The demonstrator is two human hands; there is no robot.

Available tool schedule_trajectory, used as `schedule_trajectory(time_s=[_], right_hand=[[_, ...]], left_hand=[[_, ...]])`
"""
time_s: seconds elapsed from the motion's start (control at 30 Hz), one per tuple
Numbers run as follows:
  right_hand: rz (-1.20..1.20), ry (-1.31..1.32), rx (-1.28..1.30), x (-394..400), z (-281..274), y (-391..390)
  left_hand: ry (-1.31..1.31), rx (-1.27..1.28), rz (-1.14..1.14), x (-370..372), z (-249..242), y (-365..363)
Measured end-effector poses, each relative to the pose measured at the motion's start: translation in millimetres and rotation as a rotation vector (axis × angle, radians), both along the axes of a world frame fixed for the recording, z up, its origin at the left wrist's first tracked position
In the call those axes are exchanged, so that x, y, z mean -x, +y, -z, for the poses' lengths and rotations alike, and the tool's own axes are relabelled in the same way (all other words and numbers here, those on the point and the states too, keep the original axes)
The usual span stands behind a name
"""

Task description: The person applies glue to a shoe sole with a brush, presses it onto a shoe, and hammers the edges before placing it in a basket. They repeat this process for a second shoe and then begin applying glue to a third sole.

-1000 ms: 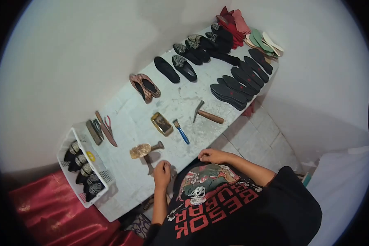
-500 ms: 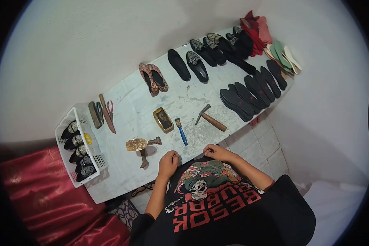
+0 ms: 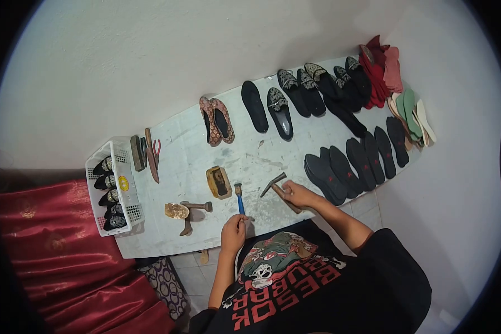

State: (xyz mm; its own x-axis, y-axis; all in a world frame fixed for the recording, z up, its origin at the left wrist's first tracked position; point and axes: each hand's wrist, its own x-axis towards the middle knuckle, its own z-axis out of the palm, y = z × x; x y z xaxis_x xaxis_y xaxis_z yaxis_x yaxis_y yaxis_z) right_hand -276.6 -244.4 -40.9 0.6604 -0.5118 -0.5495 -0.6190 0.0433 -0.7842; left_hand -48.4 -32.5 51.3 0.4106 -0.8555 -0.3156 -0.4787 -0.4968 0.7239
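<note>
The blue-handled brush (image 3: pixel 240 201) lies on the table with its bristles pointing away from me. My left hand (image 3: pixel 233 232) has its fingers closed at the end of the brush handle. A hammer (image 3: pixel 274 182) with a wooden handle rests to the right of it. Over that handle is my right hand (image 3: pixel 298 196), thumb and fingers closed around it, hiding part of the wood. Just beyond the brush sits a glue-stained yellowish container (image 3: pixel 219 182) with dark contents. To the left stands an iron shoe anvil (image 3: pixel 187 214), its upturned face crusted with residue.
Patterned flats (image 3: pixel 216 120), black shoes (image 3: pixel 280 114) and several black soles (image 3: pixel 324 177) line the white table (image 3: pixel 172 161). Green and cream insoles (image 3: pixel 409 114) and red fabric (image 3: pixel 376 78) lie far right. Pliers (image 3: pixel 156 149) lie near a white basket (image 3: pixel 126 186) of shoes at left.
My left hand has reached forward to the brush handle. My right hand has moved from the table's front edge onto the hammer handle. The camera view has shifted slightly.
</note>
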Motion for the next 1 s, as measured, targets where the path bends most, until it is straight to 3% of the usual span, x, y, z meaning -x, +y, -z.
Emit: schedule_trajectory(time_s=[0.03, 0.07, 0.2, 0.3, 0.43, 0.53, 0.6, 0.7, 0.8, 0.9, 0.93, 1.0], right_hand=[[-0.03, -0.015, 0.126, -4.6, -7.1, -17.4], [-0.002, -0.065, 0.277, -6.6, 32.0, -31.7], [0.176, 0.094, 0.447, -46.9, -7.3, -91.2], [0.149, 0.141, 0.474, -66.3, 11.6, -123.1], [0.295, 0.128, 0.543, -73.3, 47.4, -143.4], [0.301, 0.044, 0.561, -64.7, 49.6, -154.7], [0.301, 0.007, 0.521, -58.9, 14.2, -155.1], [0.341, -0.188, 0.642, -46.2, -9.9, -134.6], [0.331, -0.18, 0.436, -36.6, -55.4, -97.8], [0.269, -0.299, 0.573, -22.5, -23.8, -58.3], [0.25, -0.265, 0.489, -19.0, -27.6, -52.2], [0.209, -0.201, 0.325, -12.6, -34.7, -43.5]], left_hand=[[0.013, 0.005, -0.023, 2.3, -0.8, -5.9], [0.026, 0.008, -0.046, 3.6, -1.7, -9.9], [0.008, 0.012, -0.062, 3.8, -2.4, -20.6], [0.071, 0.035, -0.049, 0.2, 11.1, -29.1], [0.39, 0.061, -0.086, 2.5, 20.3, -64.5], [0.598, 0.053, -0.033, 0.1, 58.5, -99.6], [0.726, 0.045, 0.037, 2.5, 80.4, -127.1], [0.889, -0.069, -0.131, 21.1, 62.5, -177.7], [1.355, -0.108, -0.334, 31.7, 75.3, -210.3], [1.582, -0.133, -0.287, 38.3, 102.0, -227.3], [1.661, -0.163, -0.257, 40.2, 108.6, -228.3], [1.584, -0.211, -0.382, 52.9, 117.7, -223.6]])
